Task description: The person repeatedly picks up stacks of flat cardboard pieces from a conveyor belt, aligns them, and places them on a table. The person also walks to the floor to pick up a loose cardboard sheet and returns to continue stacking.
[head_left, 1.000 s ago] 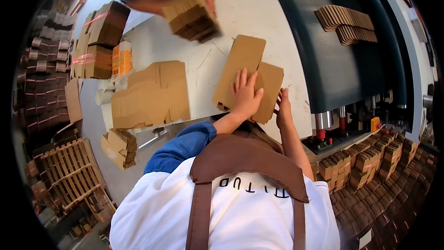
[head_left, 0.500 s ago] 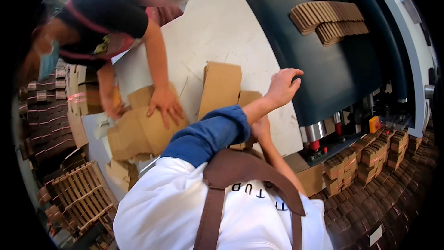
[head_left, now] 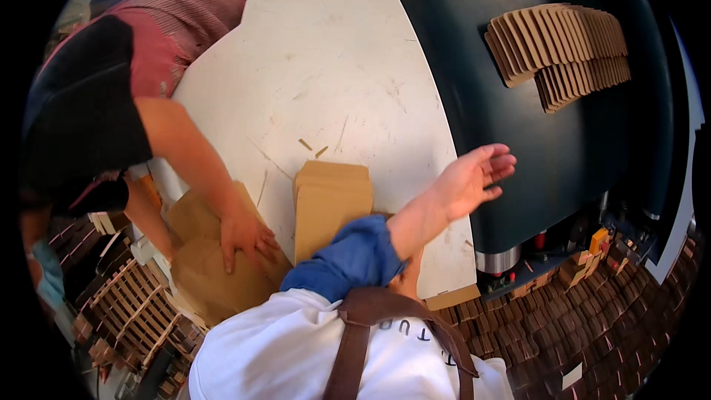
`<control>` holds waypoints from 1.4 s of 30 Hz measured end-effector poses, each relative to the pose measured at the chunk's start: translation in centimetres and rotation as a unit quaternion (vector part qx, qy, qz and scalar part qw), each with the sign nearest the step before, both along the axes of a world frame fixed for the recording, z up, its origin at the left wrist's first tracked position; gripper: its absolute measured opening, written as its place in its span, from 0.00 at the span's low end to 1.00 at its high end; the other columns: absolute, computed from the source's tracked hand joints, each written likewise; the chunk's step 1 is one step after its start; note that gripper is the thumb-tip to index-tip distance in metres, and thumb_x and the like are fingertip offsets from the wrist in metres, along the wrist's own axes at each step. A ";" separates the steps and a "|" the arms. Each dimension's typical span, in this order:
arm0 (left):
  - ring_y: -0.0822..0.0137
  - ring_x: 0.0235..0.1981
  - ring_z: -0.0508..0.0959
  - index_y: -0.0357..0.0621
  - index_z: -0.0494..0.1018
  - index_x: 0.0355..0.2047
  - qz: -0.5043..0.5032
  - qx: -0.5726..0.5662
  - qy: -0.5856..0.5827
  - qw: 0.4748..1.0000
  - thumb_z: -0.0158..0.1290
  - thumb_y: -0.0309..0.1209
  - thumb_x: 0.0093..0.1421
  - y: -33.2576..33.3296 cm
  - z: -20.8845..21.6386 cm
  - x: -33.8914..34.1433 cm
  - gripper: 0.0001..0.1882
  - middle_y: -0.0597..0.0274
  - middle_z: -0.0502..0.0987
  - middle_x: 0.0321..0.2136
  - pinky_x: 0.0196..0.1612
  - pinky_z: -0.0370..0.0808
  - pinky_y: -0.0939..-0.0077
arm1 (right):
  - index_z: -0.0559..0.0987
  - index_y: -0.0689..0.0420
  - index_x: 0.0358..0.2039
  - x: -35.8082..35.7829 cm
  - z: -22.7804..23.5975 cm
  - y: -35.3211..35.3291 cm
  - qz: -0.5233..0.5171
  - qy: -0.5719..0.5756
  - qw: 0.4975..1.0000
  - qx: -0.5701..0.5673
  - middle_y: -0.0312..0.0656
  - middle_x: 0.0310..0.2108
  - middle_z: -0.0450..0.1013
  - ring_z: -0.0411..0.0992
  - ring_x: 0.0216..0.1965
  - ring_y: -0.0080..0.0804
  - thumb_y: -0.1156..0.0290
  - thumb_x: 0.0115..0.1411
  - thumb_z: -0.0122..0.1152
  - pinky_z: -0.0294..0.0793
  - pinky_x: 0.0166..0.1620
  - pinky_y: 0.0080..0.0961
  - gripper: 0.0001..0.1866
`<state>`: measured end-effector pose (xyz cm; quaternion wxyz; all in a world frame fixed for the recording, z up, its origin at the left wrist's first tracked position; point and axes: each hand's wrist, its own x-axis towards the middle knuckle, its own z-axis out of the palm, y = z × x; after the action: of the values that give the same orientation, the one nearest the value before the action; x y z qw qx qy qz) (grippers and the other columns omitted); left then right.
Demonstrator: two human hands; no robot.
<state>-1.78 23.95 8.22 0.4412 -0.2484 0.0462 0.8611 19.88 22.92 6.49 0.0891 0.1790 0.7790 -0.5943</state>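
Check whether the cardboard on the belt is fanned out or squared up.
Fanned out: the cardboard overlaps along the belt, its edges showing one after another.

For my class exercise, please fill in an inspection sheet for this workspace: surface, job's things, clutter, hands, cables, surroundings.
Surface: scuffed white flat tabletop.
Job's things: brown flat cardboard stack, partly behind the blue fabric sleeve; brown flat cardboard pile under a co-worker's hand.
Clutter: two small brown cardboard scraps beyond the stack.
Hands: left hand open, empty, over the dark flat belt; right hand mostly hidden, grip unclear.
Cables: nothing seen.
Surroundings: overlapping brown cardboard pieces on the belt; slatted wooden pallet, lower left.
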 end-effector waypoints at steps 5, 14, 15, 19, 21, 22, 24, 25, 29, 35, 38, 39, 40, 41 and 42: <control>0.68 0.51 0.70 0.51 0.68 0.49 0.037 0.128 -0.047 0.990 0.42 0.40 0.65 -2.2 1.4 -0.5 0.15 0.66 0.75 0.43 0.55 0.61 0.58 | 0.64 0.58 0.55 1.1 -2.6 -0.7 -0.026 -0.010 0.999 -0.024 0.51 0.52 0.59 0.59 0.54 0.49 0.54 0.41 0.72 0.58 0.56 0.39 0.43; 0.69 0.46 0.72 0.48 0.69 0.45 0.042 -0.016 0.103 0.994 0.42 0.40 0.66 0.2 0.9 0.6 0.14 0.66 0.75 0.40 0.51 0.66 0.67 | 0.64 0.59 0.55 -0.3 0.3 -0.2 -0.004 0.015 0.998 0.055 0.51 0.51 0.61 0.59 0.54 0.48 0.56 0.42 0.72 0.59 0.55 0.37 0.42; 0.72 0.44 0.72 0.48 0.70 0.44 0.027 -0.062 0.161 0.985 0.42 0.39 0.66 0.3 1.8 0.9 0.13 0.67 0.75 0.39 0.50 0.66 0.72 | 0.62 0.61 0.55 0.0 0.5 0.1 0.014 0.021 0.998 0.064 0.51 0.50 0.61 0.59 0.53 0.47 0.57 0.45 0.69 0.59 0.55 0.36 0.40; 0.77 0.39 0.71 0.44 0.70 0.41 0.043 -0.257 0.394 0.881 0.45 0.36 0.64 -1.8 6.5 3.6 0.10 0.69 0.74 0.37 0.46 0.67 0.78 | 0.62 0.63 0.54 1.0 0.3 0.6 0.013 0.008 1.000 0.027 0.53 0.50 0.62 0.60 0.52 0.47 0.58 0.49 0.65 0.58 0.56 0.36 0.37; 0.69 0.39 0.72 0.40 0.69 0.42 0.020 -0.401 0.493 0.772 0.47 0.34 0.62 -4.9 8.1 7.0 0.13 0.62 0.73 0.36 0.46 0.68 0.74 | 0.62 0.64 0.54 1.3 -0.9 1.8 0.037 0.002 0.999 -0.021 0.52 0.50 0.62 0.61 0.52 0.45 0.58 0.54 0.62 0.59 0.55 0.35 0.33; 0.65 0.39 0.73 0.38 0.69 0.43 -0.011 -0.486 0.532 0.693 0.48 0.34 0.61 -6.9 9.1 9.1 0.14 0.59 0.73 0.37 0.46 0.69 0.72 | 0.62 0.66 0.54 0.4 0.4 2.2 -0.027 -0.084 0.991 -0.099 0.51 0.49 0.64 0.63 0.51 0.40 0.57 0.61 0.54 0.60 0.55 0.32 0.29; 0.57 0.44 0.71 0.37 0.68 0.44 -0.076 -0.560 0.543 0.621 0.50 0.35 0.58 -11.2 9.7 14.0 0.17 0.52 0.70 0.41 0.49 0.68 0.68 | 0.69 0.66 0.47 0.9 -1.8 3.9 -0.030 -0.063 0.993 -0.091 0.46 0.36 0.71 0.69 0.38 0.34 0.52 0.65 0.43 0.68 0.43 0.27 0.26; 0.57 0.47 0.70 0.38 0.67 0.46 -0.091 -0.593 0.551 0.579 0.50 0.35 0.59 -13.1 9.9 16.3 0.17 0.52 0.68 0.44 0.51 0.67 0.68 | 0.71 0.66 0.44 1.2 -2.4 4.7 -0.019 -0.097 0.989 -0.114 0.44 0.33 0.71 0.70 0.34 0.32 0.51 0.65 0.42 0.69 0.39 0.25 0.27; 0.53 0.53 0.65 0.39 0.66 0.48 -0.125 -0.721 0.511 0.451 0.51 0.39 0.59 -17.0 10.2 22.1 0.21 0.51 0.65 0.50 0.54 0.64 0.64 | 0.75 0.62 0.34 1.3 -4.6 5.8 0.050 -0.139 0.988 -0.052 0.37 0.22 0.72 0.68 0.23 0.23 0.49 0.66 0.40 0.66 0.27 0.20 0.27; 0.45 0.54 0.63 0.39 0.64 0.52 -0.075 -0.785 0.461 0.407 0.53 0.48 0.56 -19.3 7.7 23.9 0.30 0.45 0.62 0.53 0.56 0.61 0.59 | 0.75 0.59 0.37 -0.2 1.7 4.2 -0.014 -0.185 0.962 -0.198 0.32 0.24 0.70 0.66 0.24 0.18 0.57 0.63 0.51 0.66 0.29 0.16 0.17; 0.46 0.57 0.60 0.37 0.62 0.54 -0.052 -0.776 0.422 0.466 0.53 0.52 0.55 -23.9 9.2 23.8 0.36 0.44 0.60 0.56 0.59 0.59 0.59 | 0.74 0.61 0.41 -0.7 5.4 1.0 0.083 -0.045 0.984 -0.154 0.31 0.28 0.69 0.66 0.28 0.18 0.64 0.60 0.58 0.68 0.32 0.16 0.14; 0.49 0.60 0.59 0.35 0.58 0.57 -0.056 -0.740 0.409 0.531 0.53 0.54 0.54 -26.4 9.1 23.8 0.41 0.41 0.60 0.57 0.60 0.57 0.62 | 0.73 0.61 0.42 -0.9 7.2 -1.1 0.148 0.009 0.981 -0.127 0.32 0.29 0.70 0.67 0.30 0.19 0.64 0.60 0.58 0.68 0.34 0.17 0.15; 0.51 0.60 0.59 0.34 0.56 0.58 -0.044 -0.707 0.393 0.586 0.53 0.55 0.54 -28.5 8.8 24.2 0.43 0.40 0.60 0.57 0.61 0.57 0.63 | 0.73 0.61 0.42 -1.1 8.7 -3.3 0.209 0.065 0.970 -0.103 0.33 0.29 0.70 0.68 0.31 0.20 0.64 0.60 0.58 0.69 0.35 0.17 0.15; 0.52 0.61 0.58 0.34 0.55 0.59 -0.032 -0.670 0.379 0.638 0.53 0.55 0.54 -30.8 8.2 24.4 0.44 0.40 0.60 0.57 0.61 0.56 0.64 | 0.70 0.60 0.49 -1.4 9.6 -5.5 0.252 0.039 0.965 -0.068 0.39 0.41 0.71 0.70 0.41 0.28 0.63 0.58 0.60 0.70 0.39 0.21 0.21; 0.54 0.62 0.58 0.33 0.53 0.60 -0.019 -0.630 0.363 0.686 0.53 0.56 0.54 -32.9 7.6 24.3 0.45 0.39 0.59 0.58 0.62 0.56 0.65 | 0.62 0.58 0.58 -1.5 9.2 -7.3 0.279 0.023 0.959 -0.045 0.44 0.55 0.64 0.65 0.53 0.36 0.57 0.59 0.57 0.71 0.45 0.28 0.30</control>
<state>22.52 -8.99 15.79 0.1457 -0.1346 0.7389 0.6440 18.41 15.62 15.65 0.2413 -0.0640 0.7723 -0.5841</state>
